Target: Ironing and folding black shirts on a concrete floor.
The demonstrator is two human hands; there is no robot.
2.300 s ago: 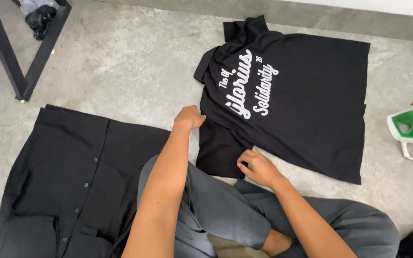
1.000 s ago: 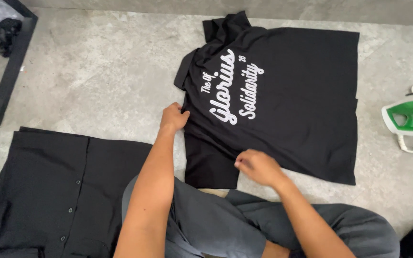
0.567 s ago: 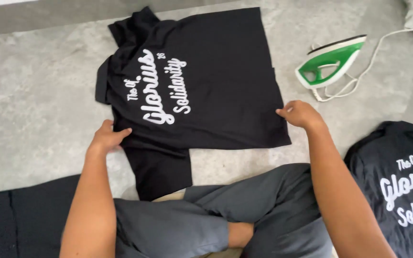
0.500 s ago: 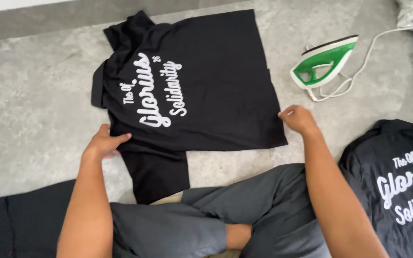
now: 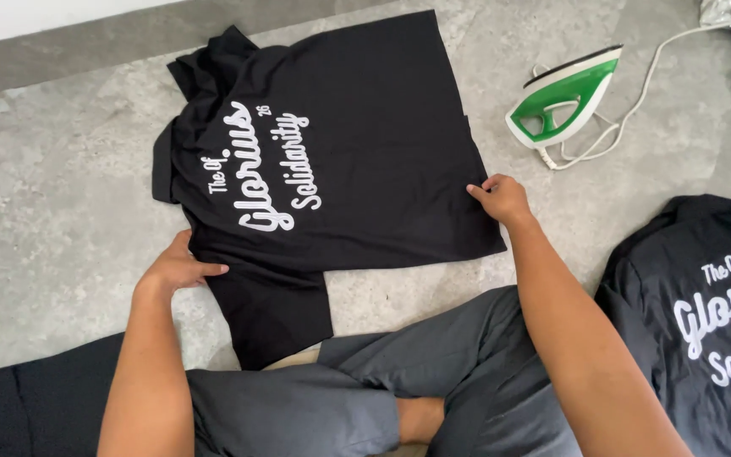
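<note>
Hidden: second black printed shirt (image 5: 704, 322) cut off at right edge.
Left hand (image 5: 175, 269): fingers flat, pressing the black T-shirt (image 5: 365, 161) near its sleeve.
Right hand (image 5: 501, 196): fingers pinching the T-shirt's right hem.
T-shirt: spread on floor, steam iron (image 5: 564, 100) far right.

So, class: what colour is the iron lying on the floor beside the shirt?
The iron is green and white, seen in the head view.

I see a black shirt (image 5: 365, 152) with white script lettering at centre, a green-and-white iron (image 5: 564, 97) at two o'clock, a second black shirt (image 5: 704, 322) at four, grey trousers (image 5: 433, 381) at six.
</note>
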